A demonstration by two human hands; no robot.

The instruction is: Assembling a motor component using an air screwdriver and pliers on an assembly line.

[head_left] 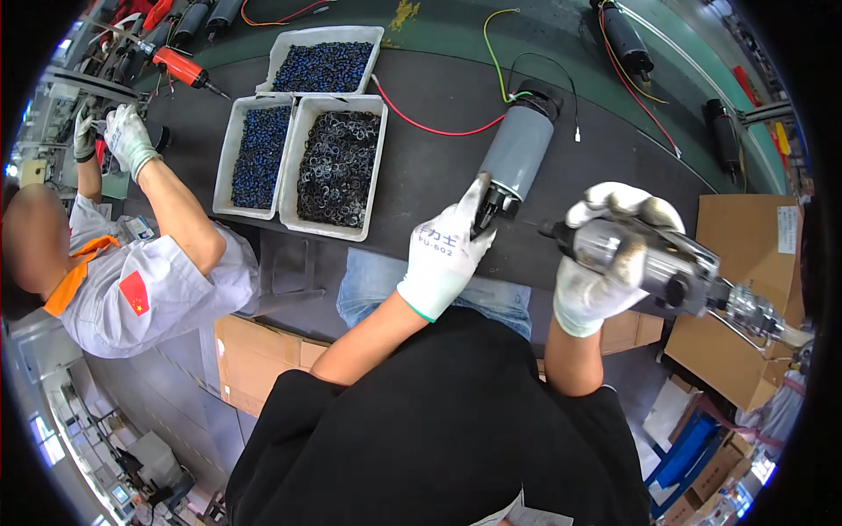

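Note:
A grey cylindrical motor (519, 147) with a black end cap lies slantwise on the dark bench in front of me. Red, yellow-green and black wires run from its far end. My left hand (443, 256), in a white glove, grips the motor's black near end, the index finger laid along it. To the right of the motor, my right hand (586, 285) wraps round a silver pneumatic power tool (680, 273), held above the bench edge. The tool's dark tip points toward the motor but stays apart from it. Its metal fittings trail off to the right.
Three white bins stand left of the motor: two with small blue-black parts (324, 67) (260, 158), one with dark rings (338, 167). A red electric screwdriver (180, 67) hangs near a co-worker (167, 280) at left. More motors (624, 39) lie beyond; cardboard boxes (745, 254) stand right.

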